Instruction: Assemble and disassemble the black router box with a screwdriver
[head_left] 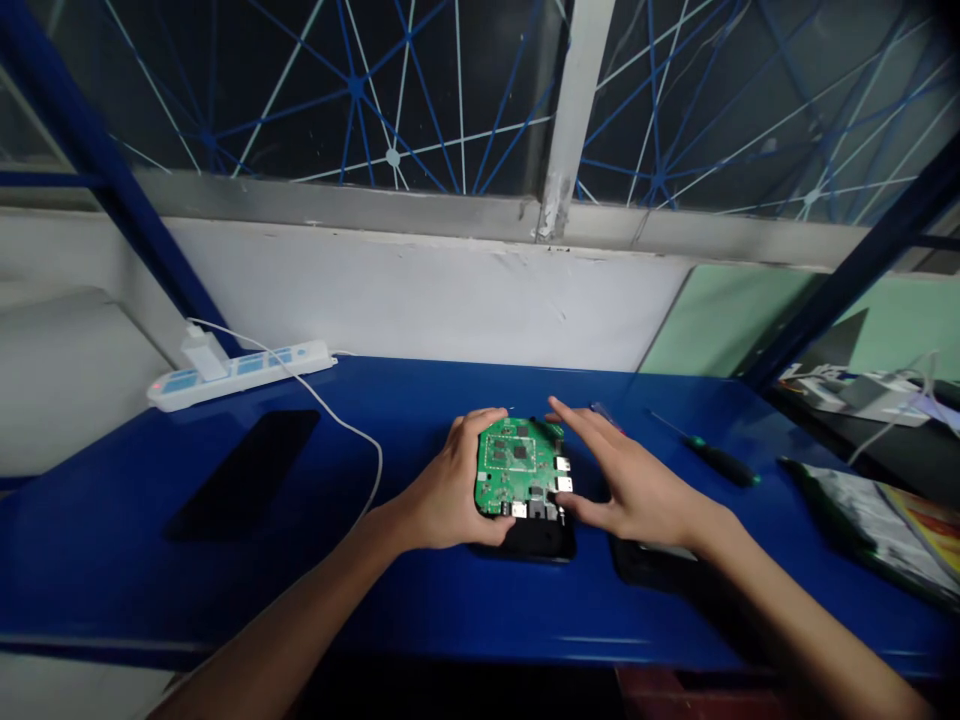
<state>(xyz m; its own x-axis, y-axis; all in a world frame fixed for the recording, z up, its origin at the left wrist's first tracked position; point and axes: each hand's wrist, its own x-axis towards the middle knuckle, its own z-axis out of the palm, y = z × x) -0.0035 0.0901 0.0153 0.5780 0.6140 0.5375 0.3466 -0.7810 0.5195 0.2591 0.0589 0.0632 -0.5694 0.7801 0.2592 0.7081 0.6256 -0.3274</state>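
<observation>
A green circuit board (510, 463) with several metal ports along its right and near edges sits above a black plastic casing (534, 540). My left hand (446, 490) is closed on the board's left side, thumb at the near edge and fingers at the far corner. On the other side my right hand (619, 465) has its fingers apart, the thumb close beside the ports; whether it touches them is hard to tell. Beneath my right wrist lies a dark flat part (637, 565), partly hidden by the hand.
A green-and-black screwdriver (720, 460) lies right of my right hand, with a plastic package (885, 530) farther right. At the left are a dark phone-like slab (244, 470) and a white power strip (247, 372), whose cable crosses the blue table (397, 390).
</observation>
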